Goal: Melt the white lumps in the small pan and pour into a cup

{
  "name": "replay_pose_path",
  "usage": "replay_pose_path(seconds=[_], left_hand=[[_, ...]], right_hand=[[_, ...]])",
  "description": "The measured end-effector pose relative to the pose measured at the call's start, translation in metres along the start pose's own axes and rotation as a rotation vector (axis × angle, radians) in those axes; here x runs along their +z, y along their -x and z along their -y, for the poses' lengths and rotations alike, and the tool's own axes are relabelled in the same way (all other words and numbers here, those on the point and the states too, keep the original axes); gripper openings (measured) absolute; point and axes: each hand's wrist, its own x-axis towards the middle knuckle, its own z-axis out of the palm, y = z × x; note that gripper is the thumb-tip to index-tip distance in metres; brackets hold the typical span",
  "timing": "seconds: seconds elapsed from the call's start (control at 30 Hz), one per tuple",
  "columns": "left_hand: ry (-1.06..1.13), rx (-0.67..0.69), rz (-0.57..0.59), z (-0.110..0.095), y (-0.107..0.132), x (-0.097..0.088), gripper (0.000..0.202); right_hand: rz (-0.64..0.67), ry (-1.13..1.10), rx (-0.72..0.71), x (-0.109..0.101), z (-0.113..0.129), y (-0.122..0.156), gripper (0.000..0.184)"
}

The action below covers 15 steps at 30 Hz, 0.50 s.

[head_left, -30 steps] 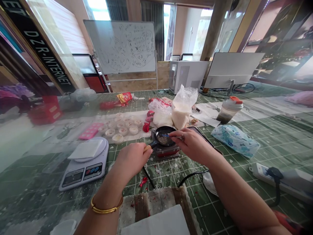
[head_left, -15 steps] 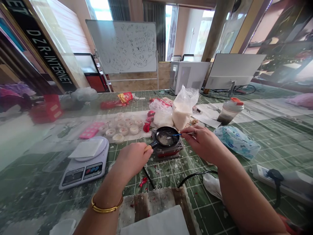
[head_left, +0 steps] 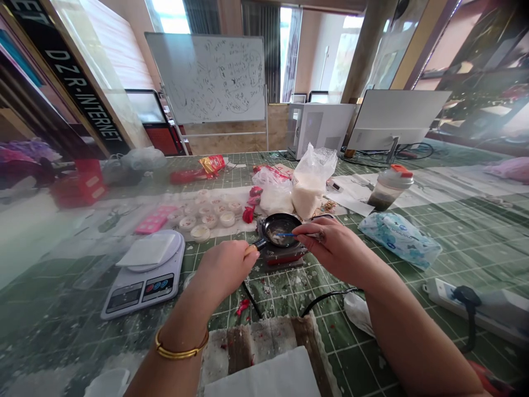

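A small black frying pan [head_left: 270, 223] sits on a little hot plate [head_left: 285, 259], with some whitish, partly melted material inside. My left hand [head_left: 227, 264] is closed round the pan's handle [head_left: 260, 243]. In the fingers of my right hand [head_left: 330, 245] is a thin blue stick [head_left: 286, 234], its tip reaching into the pan; what kind of tool it is I cannot make out. Just behind the pan stands an open clear bag of off-white granules [head_left: 306, 198]. Several small cups with pale filling [head_left: 200, 233] are grouped to the left.
At left are a kitchen scale [head_left: 144, 275] bearing white sheets and a pink mould [head_left: 155, 219]. On the right lie a wipes packet [head_left: 399, 240], a shaker bottle [head_left: 390, 187] and a power strip [head_left: 496, 314]. Black cables and a striped cloth [head_left: 239, 350] are in front.
My right hand has shifted slightly left and down, sweeping the blue stick across the pan toward its handle side. My left hand stays on the handle.
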Motion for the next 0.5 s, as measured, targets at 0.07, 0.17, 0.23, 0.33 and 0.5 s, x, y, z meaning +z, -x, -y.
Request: replay_pose_path(seconds=[0.07,0.17,0.23,0.33,0.5], left_hand=[[0.002,-0.006,0.007,0.0001,0.0003,0.0001,0.039],[-0.002,-0.003,0.002,0.0005,0.0001,0.0006,0.04],[-0.003,0.001,0.001,0.0006,-0.0003,0.0006,0.039],[0.007,-0.001,0.005,0.0005,-0.0011,0.0002,0.039],[0.018,0.012,-0.015,0.0014,-0.0011,0.0015,0.036]], right_hand=[[0.016,0.007,-0.013,0.0013,0.0012,0.0005,0.027],[-0.019,-0.011,0.009,0.0027,0.0011,0.0001,0.027],[-0.024,-0.009,0.011,0.0031,-0.0001,-0.0006,0.028],[-0.005,0.022,0.025,0.0025,-0.003,-0.0017,0.028],[-0.079,0.039,0.095,0.0019,-0.007,-0.0032,0.028]])
